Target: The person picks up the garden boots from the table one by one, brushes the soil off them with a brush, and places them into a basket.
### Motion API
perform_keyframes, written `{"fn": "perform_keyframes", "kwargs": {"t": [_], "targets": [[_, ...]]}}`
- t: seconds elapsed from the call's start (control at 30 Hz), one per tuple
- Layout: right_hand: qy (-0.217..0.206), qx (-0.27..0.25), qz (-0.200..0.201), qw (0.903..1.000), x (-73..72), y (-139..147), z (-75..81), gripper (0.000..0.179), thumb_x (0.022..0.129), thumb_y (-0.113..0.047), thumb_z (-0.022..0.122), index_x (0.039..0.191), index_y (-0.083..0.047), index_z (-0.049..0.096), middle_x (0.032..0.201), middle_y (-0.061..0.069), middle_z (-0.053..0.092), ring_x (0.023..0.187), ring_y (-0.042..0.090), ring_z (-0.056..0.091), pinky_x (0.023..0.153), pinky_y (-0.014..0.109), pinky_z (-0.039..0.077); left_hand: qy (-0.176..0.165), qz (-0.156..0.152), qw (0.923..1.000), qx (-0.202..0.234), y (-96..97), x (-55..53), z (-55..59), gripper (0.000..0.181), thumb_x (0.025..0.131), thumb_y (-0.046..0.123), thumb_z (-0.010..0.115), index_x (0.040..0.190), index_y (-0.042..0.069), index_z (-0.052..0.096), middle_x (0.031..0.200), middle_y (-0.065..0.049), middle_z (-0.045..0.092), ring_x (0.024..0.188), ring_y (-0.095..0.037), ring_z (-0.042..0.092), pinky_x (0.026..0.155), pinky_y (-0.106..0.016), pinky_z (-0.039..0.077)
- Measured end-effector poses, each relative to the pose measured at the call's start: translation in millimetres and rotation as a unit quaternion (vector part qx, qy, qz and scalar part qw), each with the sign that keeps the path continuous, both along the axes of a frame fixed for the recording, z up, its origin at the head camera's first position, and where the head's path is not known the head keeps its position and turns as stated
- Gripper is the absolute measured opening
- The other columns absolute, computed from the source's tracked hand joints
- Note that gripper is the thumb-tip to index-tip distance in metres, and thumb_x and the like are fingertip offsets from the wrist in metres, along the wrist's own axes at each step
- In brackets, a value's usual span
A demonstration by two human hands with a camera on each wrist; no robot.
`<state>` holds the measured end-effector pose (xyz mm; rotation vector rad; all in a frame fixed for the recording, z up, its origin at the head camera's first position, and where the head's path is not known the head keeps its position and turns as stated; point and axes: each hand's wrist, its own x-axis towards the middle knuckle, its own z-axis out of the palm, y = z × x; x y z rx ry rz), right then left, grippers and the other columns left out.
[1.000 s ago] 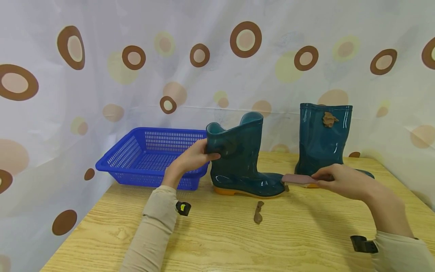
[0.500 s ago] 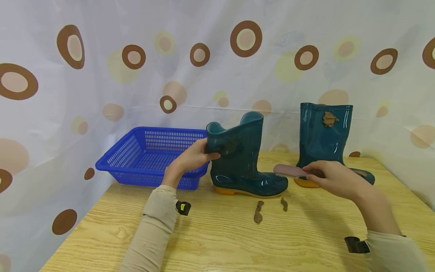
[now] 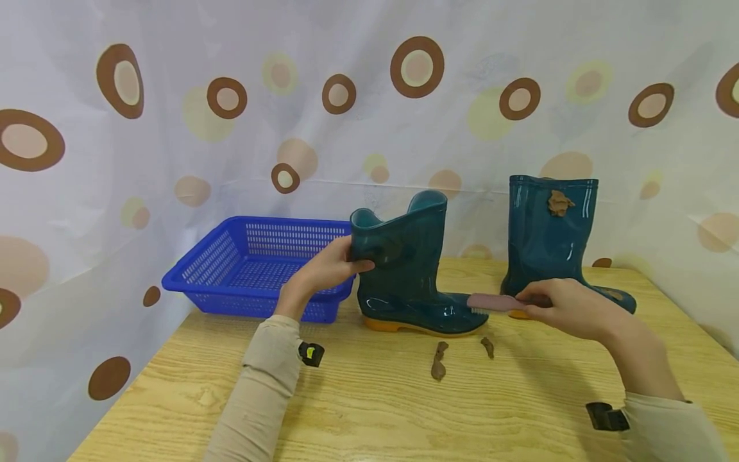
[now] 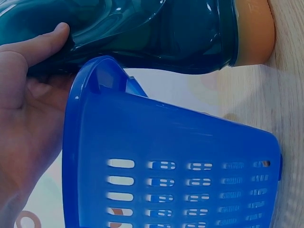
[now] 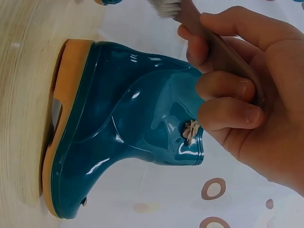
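Note:
My left hand (image 3: 328, 266) grips the shaft of a dark green rubber boot (image 3: 404, 269) with an orange sole, its thumb across the near side in the left wrist view. The boot stands upright on the table, toe to the right. A pinkish-brown brush (image 3: 493, 303) with pale bristles is in my right hand (image 3: 571, 309); its head is at the boot's toe, bristles down. In the right wrist view the fingers curl round the brush handle (image 5: 228, 61). Two clumps of brown mud, a long one (image 3: 439, 361) and a smaller one (image 3: 487, 347), lie in front of the boot.
Behind my right hand stands a second green boot (image 3: 548, 237), with a brown clump (image 3: 559, 203) on its shaft and brown matter on its toe. A blue plastic basket (image 3: 231, 299) sits left of the held boot. A patterned curtain (image 3: 358, 51) hangs behind the wooden table (image 3: 369, 404).
A brown clump at the boot's toe has come down onto the table. The brush lifted over the toe, moved left, then lowered to it again. My left hand and the boot stayed put.

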<state>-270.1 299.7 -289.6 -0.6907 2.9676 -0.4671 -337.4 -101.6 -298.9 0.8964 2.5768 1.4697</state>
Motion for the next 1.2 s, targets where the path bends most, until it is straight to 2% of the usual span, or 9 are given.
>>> {"fn": "perform_keyframes", "kwargs": {"t": [0.17,0.33,0.43,0.63,0.77,0.83,1.03,1.13,1.2], "targets": [[0.066,-0.023,-0.001,0.9975,-0.1,-10.1,0.5,0.029,0.099,-0.019,0.060,0.119,0.001,0.067,0.097,0.003,0.070,0.078,0.009,0.059,0.066,0.030,0.052,-0.005,0.003,1.0000,0.001,-0.5,0.5,0.3,0.035,0.096,0.007,0.063,0.131,0.006,0.056,0.128,-0.013,0.065,0.116,-0.025,0.063,0.107,-0.045,0.048],[0.155,-0.052,-0.005,0.9866,3.5,-28.9,2.1,0.029,0.100,-0.018,0.059,0.120,0.002,0.065,0.099,0.008,0.069,0.080,0.014,0.061,0.069,0.033,0.054,-0.005,0.000,1.0000,0.003,-1.1,-0.8,0.3,0.033,0.096,0.007,0.063,0.129,0.006,0.058,0.126,-0.012,0.065,0.114,-0.026,0.063,0.106,-0.045,0.049],[0.187,-0.067,-0.005,0.9801,7.5,-39.5,4.1,0.030,0.101,-0.018,0.057,0.123,0.001,0.063,0.099,0.008,0.067,0.080,0.015,0.059,0.067,0.032,0.053,0.001,-0.004,1.0000,0.004,-1.2,-1.6,0.5,0.033,0.096,0.006,0.063,0.129,0.006,0.058,0.127,-0.012,0.065,0.117,-0.026,0.063,0.106,-0.045,0.049],[0.220,-0.068,0.010,0.9732,12.3,-46.8,4.8,0.029,0.100,-0.016,0.058,0.124,0.000,0.063,0.101,0.007,0.068,0.083,0.014,0.062,0.071,0.035,0.056,0.004,-0.005,1.0000,0.002,-0.7,-1.2,0.5,0.035,0.096,0.007,0.063,0.130,0.007,0.056,0.130,-0.012,0.064,0.122,-0.028,0.062,0.107,-0.045,0.048],[0.216,-0.067,0.013,0.9739,13.8,-46.7,5.1,0.027,0.100,-0.015,0.059,0.122,-0.001,0.063,0.100,0.006,0.068,0.083,0.013,0.063,0.071,0.034,0.057,-0.007,0.009,0.9999,-0.002,-0.1,-0.6,0.5,0.048,0.096,0.011,0.065,0.140,0.010,0.046,0.138,-0.012,0.058,0.130,-0.029,0.056,0.111,-0.047,0.044],[0.215,-0.067,0.013,0.9742,14.4,-46.9,5.4,0.027,0.099,-0.015,0.060,0.122,-0.001,0.063,0.100,0.006,0.068,0.083,0.013,0.062,0.071,0.034,0.057,-0.012,0.022,0.9996,-0.010,-0.5,0.5,1.9,0.060,0.096,0.015,0.066,0.148,0.011,0.035,0.145,-0.012,0.050,0.135,-0.031,0.051,0.112,-0.049,0.042],[0.211,-0.071,0.013,0.9748,14.8,-48.5,5.1,0.028,0.099,-0.014,0.059,0.123,0.000,0.063,0.102,0.007,0.069,0.083,0.014,0.062,0.072,0.035,0.056,-0.005,0.107,0.9933,-0.045,-7.4,10.8,15.8,0.101,0.088,0.034,0.075,0.159,0.022,0.005,0.159,-0.012,0.031,0.141,-0.035,0.042,0.109,-0.057,0.043],[0.208,-0.075,0.013,0.9751,14.8,-49.1,4.7,0.028,0.099,-0.014,0.059,0.124,0.000,0.063,0.102,0.007,0.069,0.082,0.013,0.061,0.072,0.034,0.056,0.022,0.156,0.9862,-0.050,-12.4,19.4,26.4,0.094,0.087,0.039,0.075,0.158,0.020,0.016,0.154,-0.012,0.036,0.136,-0.034,0.046,0.106,-0.055,0.046],[0.206,-0.075,0.012,0.9755,15.2,-49.2,4.6,0.029,0.099,-0.015,0.059,0.124,-0.001,0.063,0.102,0.007,0.069,0.083,0.013,0.061,0.072,0.034,0.056,0.058,0.187,0.9788,-0.061,-13.8,26.5,33.8,0.074,0.090,0.040,0.072,0.149,0.016,0.034,0.142,-0.011,0.047,0.127,-0.031,0.052,0.102,-0.050,0.050]]}}
